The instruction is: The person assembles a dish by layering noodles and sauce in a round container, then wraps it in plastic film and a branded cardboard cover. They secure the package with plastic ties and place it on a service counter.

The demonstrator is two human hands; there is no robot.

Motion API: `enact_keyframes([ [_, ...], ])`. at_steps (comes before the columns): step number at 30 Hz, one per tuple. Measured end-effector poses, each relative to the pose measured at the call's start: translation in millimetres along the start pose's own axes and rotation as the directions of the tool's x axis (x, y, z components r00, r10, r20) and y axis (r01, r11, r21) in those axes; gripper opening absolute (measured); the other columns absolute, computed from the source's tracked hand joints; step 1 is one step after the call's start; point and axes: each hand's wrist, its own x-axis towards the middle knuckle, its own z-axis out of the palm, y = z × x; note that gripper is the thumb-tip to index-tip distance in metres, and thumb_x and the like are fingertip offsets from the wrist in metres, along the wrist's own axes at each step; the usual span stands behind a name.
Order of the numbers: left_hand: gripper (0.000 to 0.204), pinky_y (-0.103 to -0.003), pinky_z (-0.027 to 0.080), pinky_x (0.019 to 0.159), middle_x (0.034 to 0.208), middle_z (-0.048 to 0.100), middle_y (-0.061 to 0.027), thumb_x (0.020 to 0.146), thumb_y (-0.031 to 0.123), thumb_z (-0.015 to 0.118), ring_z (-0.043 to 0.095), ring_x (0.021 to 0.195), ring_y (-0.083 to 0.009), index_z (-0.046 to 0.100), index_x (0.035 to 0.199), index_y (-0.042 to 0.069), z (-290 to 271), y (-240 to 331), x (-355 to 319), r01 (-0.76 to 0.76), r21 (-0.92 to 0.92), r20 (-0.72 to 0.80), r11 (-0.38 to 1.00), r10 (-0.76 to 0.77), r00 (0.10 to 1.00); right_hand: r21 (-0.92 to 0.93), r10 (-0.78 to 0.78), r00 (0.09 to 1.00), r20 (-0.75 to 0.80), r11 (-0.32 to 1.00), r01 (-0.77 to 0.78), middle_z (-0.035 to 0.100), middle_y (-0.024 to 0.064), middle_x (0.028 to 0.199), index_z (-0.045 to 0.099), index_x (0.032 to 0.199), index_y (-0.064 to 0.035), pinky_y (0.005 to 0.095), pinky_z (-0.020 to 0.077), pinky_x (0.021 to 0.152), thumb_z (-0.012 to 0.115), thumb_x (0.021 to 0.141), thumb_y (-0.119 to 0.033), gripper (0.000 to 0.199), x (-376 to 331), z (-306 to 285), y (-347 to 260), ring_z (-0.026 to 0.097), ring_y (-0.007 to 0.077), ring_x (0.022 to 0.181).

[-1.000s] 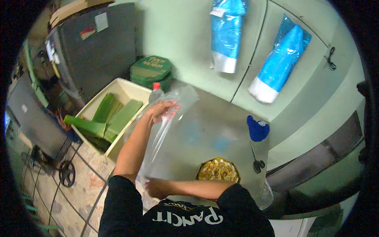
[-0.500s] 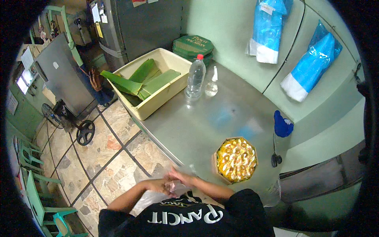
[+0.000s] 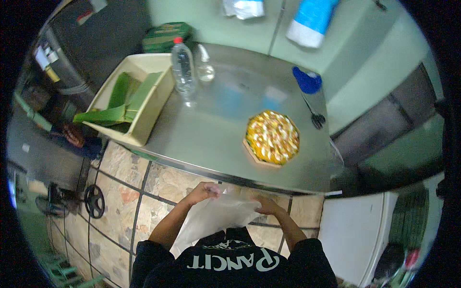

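Observation:
Between my two hands, in front of my body and just short of the table edge, a translucent plastic bag (image 3: pixel 216 216) is stretched out. My left hand (image 3: pixel 206 192) grips its upper left corner, fingers closed. At the other side my right hand (image 3: pixel 265 205) has the bag's right edge pinched. Beyond the right hand, an octagonal tray of noodles (image 3: pixel 272 137) topped with white egg slices and orange sauce rests on the steel table (image 3: pixel 206 139). Neither hand touches this tray.
A cream tub (image 3: pixel 144 115) with banana leaves (image 3: pixel 120 103) stands on the table's left. Near it are a clear bottle (image 3: pixel 183 67), a spray bottle (image 3: pixel 205 65) and green octagonal boxes (image 3: pixel 165 36). Scissors (image 3: pixel 317 120) and a blue cloth (image 3: pixel 306 79) lie to the right.
My hands have moved apart, spreading the bag that was bunched between them. I have turned and stepped back, so the table now appears farther off and the floor shows below its edge.

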Motion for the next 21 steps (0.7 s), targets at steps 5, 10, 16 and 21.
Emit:
enact_keyframes([
  [5, 0.012, -0.031, 0.054, 0.073, 0.082, 0.064, -0.0058, 0.08, -0.005, 0.064, 0.066, 0.085, -0.0193, 0.059, 0.087, 0.003, 3, -3, 40, -0.045, 0.044, 0.147, 0.998, 0.039, 0.988, -0.058, 0.084, 0.996, 0.004, 0.995, -0.083, 0.059, 0.0121, 0.123, 0.06, 0.12, -0.0119, 0.0565, 0.0257, 0.104, 0.058, 0.085, -0.05, 0.051, 20, 4, -34, 0.054, 0.0309, 0.114],
  [10, 0.014, -0.031, 0.052, 0.073, 0.087, 0.067, -0.0083, 0.08, 0.01, 0.07, 0.063, 0.079, -0.0174, 0.063, 0.09, 0.003, -49, -5, 36, -0.086, -0.065, 0.101, 0.994, 0.092, 0.991, 0.187, 0.274, 0.954, -0.119, 0.95, -0.25, 0.069, 0.0096, 0.098, 0.068, 0.099, -0.0129, 0.0473, 0.0425, 0.091, 0.064, 0.081, -0.043, 0.035, 7, -9, 22, 0.064, 0.0305, 0.093],
  [16, 0.028, -0.032, 0.054, 0.072, 0.09, 0.068, -0.0133, 0.084, 0.015, 0.069, 0.065, 0.082, -0.021, 0.063, 0.104, -0.004, -74, -10, 43, 0.123, 0.008, -0.143, 0.992, -0.12, 0.982, 0.03, 0.331, 0.837, -0.436, 0.935, -0.354, 0.068, 0.011, 0.088, 0.065, 0.092, -0.0102, 0.0417, 0.0506, 0.072, 0.067, 0.08, -0.031, 0.024, -12, -28, 54, 0.065, 0.0316, 0.082],
  [21, 0.034, -0.031, 0.053, 0.075, 0.094, 0.069, -0.0119, 0.089, 0.03, 0.062, 0.064, 0.082, -0.0171, 0.065, 0.105, 0.0, -78, -1, 54, -0.111, 0.22, -0.067, 0.969, 0.129, 0.989, 0.156, 0.394, 0.772, -0.499, 0.917, -0.367, 0.067, 0.0156, 0.086, 0.062, 0.092, -0.0094, 0.0457, 0.0505, 0.071, 0.061, 0.083, -0.017, 0.012, -26, -61, 45, 0.064, 0.036, 0.081],
])
